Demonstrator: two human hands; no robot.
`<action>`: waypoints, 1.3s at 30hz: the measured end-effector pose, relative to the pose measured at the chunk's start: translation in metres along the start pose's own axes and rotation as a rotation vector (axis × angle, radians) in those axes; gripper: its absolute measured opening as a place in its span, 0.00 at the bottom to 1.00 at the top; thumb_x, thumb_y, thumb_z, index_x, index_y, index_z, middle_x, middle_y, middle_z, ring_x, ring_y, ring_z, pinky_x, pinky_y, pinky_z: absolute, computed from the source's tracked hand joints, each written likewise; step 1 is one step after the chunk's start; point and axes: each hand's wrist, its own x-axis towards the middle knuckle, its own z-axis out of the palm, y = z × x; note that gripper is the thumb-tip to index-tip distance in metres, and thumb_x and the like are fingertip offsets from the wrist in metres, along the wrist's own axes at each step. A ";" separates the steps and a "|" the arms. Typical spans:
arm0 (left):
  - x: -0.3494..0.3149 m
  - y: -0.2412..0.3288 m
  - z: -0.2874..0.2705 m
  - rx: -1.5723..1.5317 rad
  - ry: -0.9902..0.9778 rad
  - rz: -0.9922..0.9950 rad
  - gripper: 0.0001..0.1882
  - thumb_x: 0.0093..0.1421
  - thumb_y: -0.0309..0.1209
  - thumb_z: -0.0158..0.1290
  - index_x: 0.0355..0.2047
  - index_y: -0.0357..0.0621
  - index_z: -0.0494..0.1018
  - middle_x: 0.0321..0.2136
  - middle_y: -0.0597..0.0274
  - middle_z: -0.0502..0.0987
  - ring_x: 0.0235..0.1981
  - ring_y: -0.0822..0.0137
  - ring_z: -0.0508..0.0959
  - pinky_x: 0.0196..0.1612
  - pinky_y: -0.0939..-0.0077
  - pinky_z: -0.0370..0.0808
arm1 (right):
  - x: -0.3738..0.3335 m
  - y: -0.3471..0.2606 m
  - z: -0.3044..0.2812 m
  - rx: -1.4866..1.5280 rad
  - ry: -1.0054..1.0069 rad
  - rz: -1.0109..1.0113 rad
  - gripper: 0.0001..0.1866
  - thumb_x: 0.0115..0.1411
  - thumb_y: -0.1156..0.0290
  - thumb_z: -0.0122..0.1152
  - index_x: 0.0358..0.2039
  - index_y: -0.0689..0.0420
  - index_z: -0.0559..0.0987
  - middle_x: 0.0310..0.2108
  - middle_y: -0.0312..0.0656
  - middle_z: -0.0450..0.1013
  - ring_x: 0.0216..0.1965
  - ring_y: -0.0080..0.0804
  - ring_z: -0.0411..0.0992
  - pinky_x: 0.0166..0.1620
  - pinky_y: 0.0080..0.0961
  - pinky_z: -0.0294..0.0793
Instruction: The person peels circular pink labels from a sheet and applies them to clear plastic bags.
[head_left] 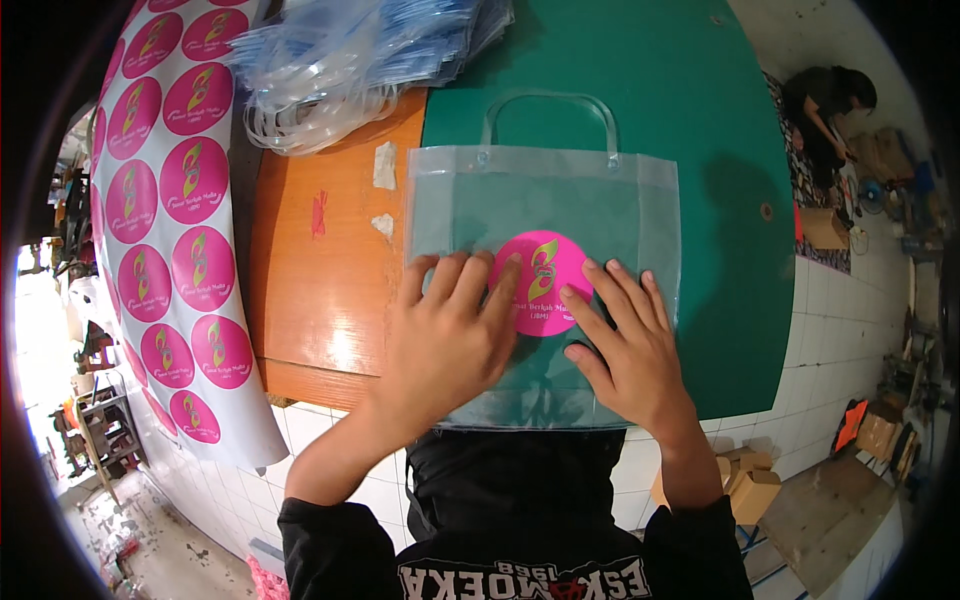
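Observation:
A clear plastic bag (450,200) with a looped handle (553,97) at its far end lies flat in front of me. On its middle sits a round pink sticker (545,285) with a green and yellow emblem. My left hand (450,325) rests on the bag, its index fingertip touching the sticker's left side and the other fingers bent but apart. Across the sticker's right edge lies my right hand (630,345), palm down with fingers spread. Neither hand grips anything; parts of the sticker's rim are hidden under my fingers.
At left hangs a sheet of pink round stickers (199,265). Behind the bag lies a pile of clear bags (400,45) with handles. The tabletop is part green (735,330), part orange wood (310,290). A person (825,110) sits far right near cardboard boxes (880,155).

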 end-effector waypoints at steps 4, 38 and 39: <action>-0.001 0.020 0.005 -0.076 -0.012 -0.071 0.28 0.56 0.30 0.60 0.58 0.38 0.76 0.37 0.57 0.74 0.37 0.57 0.75 0.40 0.63 0.72 | 0.001 -0.001 0.000 -0.010 -0.007 0.002 0.29 0.64 0.59 0.66 0.66 0.47 0.76 0.72 0.45 0.64 0.72 0.51 0.60 0.73 0.59 0.53; 0.007 0.045 0.037 -0.186 -0.066 -0.342 0.37 0.60 0.35 0.59 0.65 0.26 0.66 0.40 0.49 0.74 0.38 0.53 0.76 0.39 0.59 0.74 | 0.004 -0.002 -0.002 -0.011 -0.057 0.026 0.29 0.62 0.59 0.65 0.65 0.51 0.78 0.71 0.49 0.65 0.72 0.53 0.60 0.73 0.60 0.51; 0.007 0.045 0.037 -0.183 -0.064 -0.341 0.37 0.60 0.35 0.59 0.65 0.26 0.66 0.40 0.49 0.74 0.38 0.53 0.76 0.39 0.59 0.74 | 0.005 -0.002 -0.002 -0.006 -0.054 0.020 0.29 0.62 0.60 0.65 0.64 0.51 0.78 0.71 0.49 0.65 0.72 0.53 0.60 0.73 0.60 0.51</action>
